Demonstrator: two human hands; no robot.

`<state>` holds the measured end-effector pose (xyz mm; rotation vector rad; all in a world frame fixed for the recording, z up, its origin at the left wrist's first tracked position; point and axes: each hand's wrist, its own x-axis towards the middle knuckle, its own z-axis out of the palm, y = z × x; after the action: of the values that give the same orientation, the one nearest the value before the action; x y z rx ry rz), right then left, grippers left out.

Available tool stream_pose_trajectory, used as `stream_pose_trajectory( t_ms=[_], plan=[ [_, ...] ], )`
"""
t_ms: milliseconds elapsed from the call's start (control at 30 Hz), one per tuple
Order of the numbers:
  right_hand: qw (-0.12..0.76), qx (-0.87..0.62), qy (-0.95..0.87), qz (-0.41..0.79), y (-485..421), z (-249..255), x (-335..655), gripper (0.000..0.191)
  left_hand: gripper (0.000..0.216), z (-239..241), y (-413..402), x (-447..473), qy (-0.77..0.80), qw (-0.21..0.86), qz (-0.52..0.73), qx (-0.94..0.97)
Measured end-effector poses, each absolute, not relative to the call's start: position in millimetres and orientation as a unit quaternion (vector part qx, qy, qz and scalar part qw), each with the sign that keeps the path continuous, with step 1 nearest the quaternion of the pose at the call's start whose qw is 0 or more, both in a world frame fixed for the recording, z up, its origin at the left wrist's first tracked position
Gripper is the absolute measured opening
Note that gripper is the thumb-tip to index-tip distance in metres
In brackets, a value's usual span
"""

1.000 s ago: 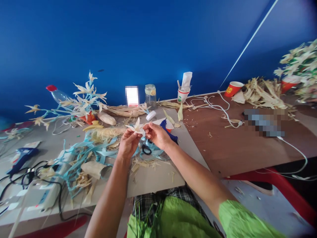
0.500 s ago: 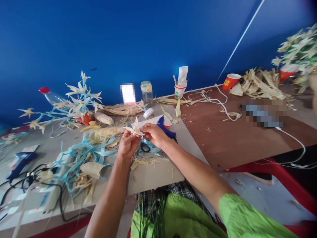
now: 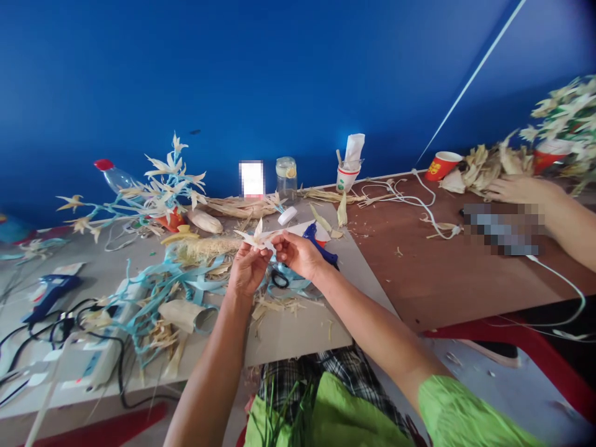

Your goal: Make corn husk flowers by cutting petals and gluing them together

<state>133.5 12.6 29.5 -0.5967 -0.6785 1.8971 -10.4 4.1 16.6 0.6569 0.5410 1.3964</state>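
A small pale flower [image 3: 256, 236] made of corn husk is held above the grey table [image 3: 298, 329]. My left hand [image 3: 246, 271] pinches it from below. My right hand [image 3: 298, 253] pinches its right side, fingers closed on a petal. Under my hands lie black-handled scissors [image 3: 278, 280], light-blue ribbon strips [image 3: 172, 282] and husk scraps [image 3: 274, 305]. A blue glue gun [image 3: 319, 243] lies just behind my right hand.
A branch of husk flowers [image 3: 158, 180] stands at the back left beside a red-capped bottle [image 3: 114, 177]. Another blue glue gun [image 3: 46, 292], a power strip [image 3: 100, 360] and black cables lie at left. A jar [image 3: 285, 179], paper cups [image 3: 347, 177], and white cord [image 3: 410, 198] sit behind. Another person's hand [image 3: 516, 186] rests on husks at right.
Another person's hand and forearm have come into view at the right, on the husk pile. My hands still hold the flower, barely shifted.
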Motion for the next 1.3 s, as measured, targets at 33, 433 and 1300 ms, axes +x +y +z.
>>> stream_pose_trajectory(
  t_ms=[33, 433, 1300],
  plan=[
    [0.499, -0.247, -0.277, 0.783, 13, 29, 134, 0.027, 0.018, 16, 5, -11, 0.24, 0.683, 0.626, 0.29],
    [0.543, -0.264, -0.294, 0.741, 21, 31, 142, 0.027, 0.015, 17, 7, -18, 0.235, 0.67, 0.647, 0.276],
    [0.468, -0.363, -0.609, 0.528, 7, 38, 134, 0.017, 0.022, 18, 0, -3, 0.268, 0.68, 0.598, 0.328]
  ],
)
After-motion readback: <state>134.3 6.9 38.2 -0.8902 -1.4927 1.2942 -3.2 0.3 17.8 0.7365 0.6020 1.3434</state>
